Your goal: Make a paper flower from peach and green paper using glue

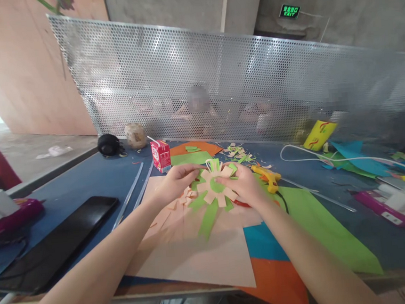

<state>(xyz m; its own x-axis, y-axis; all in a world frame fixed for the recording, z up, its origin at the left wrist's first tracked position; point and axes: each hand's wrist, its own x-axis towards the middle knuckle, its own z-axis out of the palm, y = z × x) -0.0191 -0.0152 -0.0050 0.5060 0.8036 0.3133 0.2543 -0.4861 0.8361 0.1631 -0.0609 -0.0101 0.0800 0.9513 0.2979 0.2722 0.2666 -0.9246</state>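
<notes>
A paper flower (209,189) with peach petals, a green round centre and green strips behind is held up over a peach sheet (198,261). My right hand (244,182) grips its right side, the thumb lying across the front by the centre. On the upper left, my left hand (178,180) has its fingers pinched together at the flower's edge; what exactly they hold is partly hidden. A small white loop shows at the flower's top. Cut peach scraps (183,198) lie beneath, and a yellow glue gun (269,177) rests just right of my right hand.
Green (322,222) and orange sheets (281,282) spread to the right. A red drink carton (161,155) with a straw stands behind my left hand. Clear glue sticks (128,194), a phone (57,242) and purple power strips (388,206) lie around. A perforated metal screen (168,79) borders the back.
</notes>
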